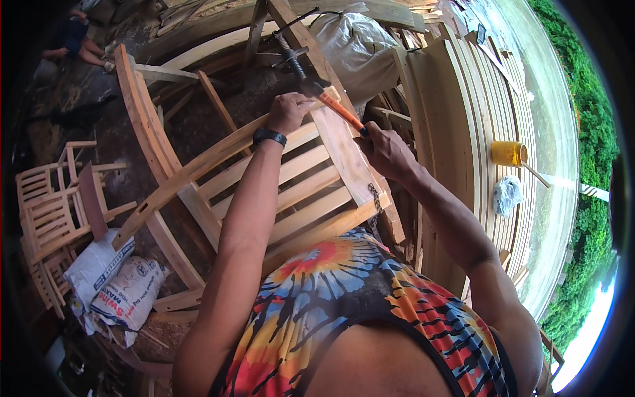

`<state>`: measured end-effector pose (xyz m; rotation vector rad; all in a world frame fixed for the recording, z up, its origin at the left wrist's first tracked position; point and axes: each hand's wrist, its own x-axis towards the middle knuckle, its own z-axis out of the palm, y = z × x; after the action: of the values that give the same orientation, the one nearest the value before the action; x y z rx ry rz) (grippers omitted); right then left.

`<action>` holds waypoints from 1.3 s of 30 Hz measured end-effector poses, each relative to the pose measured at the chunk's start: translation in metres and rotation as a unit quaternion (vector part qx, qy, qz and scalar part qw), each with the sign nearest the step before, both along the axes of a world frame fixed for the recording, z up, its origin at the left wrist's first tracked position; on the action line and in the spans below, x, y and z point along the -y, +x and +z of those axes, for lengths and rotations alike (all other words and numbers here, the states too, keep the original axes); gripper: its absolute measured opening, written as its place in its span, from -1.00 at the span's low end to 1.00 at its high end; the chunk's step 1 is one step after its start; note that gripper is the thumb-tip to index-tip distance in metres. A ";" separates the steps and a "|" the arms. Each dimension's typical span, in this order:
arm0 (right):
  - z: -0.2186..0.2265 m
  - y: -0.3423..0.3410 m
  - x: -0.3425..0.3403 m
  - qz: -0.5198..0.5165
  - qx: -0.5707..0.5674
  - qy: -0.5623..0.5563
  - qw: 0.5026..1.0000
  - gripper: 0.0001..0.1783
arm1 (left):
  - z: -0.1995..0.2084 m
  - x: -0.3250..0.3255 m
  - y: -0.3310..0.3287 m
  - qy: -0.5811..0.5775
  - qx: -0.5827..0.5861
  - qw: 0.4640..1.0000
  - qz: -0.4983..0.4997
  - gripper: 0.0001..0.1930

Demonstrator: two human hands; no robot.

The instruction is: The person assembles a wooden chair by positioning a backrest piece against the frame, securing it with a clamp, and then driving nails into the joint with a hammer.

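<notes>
So the big thing is the chair frame [278, 178], a slatted pale-wood piece lying tilted across the middle, with its slats running roughly from lower right up to the left and one wide board crossing them at the far end. Everything else I'll place off that frame.

The left hand [289, 112] sits on the frame's far top edge, fingers curled and pressed down on the wood, a black watch on the wrist. It looks like it's steadying the spot, though I can't tell if it's also pinching a nail under there.

The right hand [385, 151] is just right of the frame's wide board, fingers wrapped tight around the orange handle of the hammer [331, 99]. The hammer's long axis runs from that fist up and to the left, so the dark head ends up right beside the left hand's knuckles, nearly touching. That's the tight bit: head and knuckles share the same small patch of wood, and the left hand is the nearer one to it.

A metal clamp [291, 56] with a threaded screw stands just beyond the hammer head, close enough to crowd a swing.

Right of the frame there's a stack of curved planks [476, 112], with a yellow can [508, 153] and a crumpled bag [507, 194] on them. Left of the frame, finished chairs [53, 212] and some sacks [112, 278]. A big white sack [357, 49] sits behind it.
</notes>
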<state>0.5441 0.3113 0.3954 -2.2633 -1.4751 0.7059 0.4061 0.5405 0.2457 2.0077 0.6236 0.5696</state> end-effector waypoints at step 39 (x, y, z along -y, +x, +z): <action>0.006 -0.032 0.010 -0.032 -0.038 0.118 0.992 -0.75 | -0.021 -0.013 -0.010 -0.182 0.135 0.962 0.153 -0.67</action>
<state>0.5124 0.3012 0.4013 -2.0715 -1.3669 0.5614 0.3964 0.5537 0.2244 1.4679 0.8105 0.8328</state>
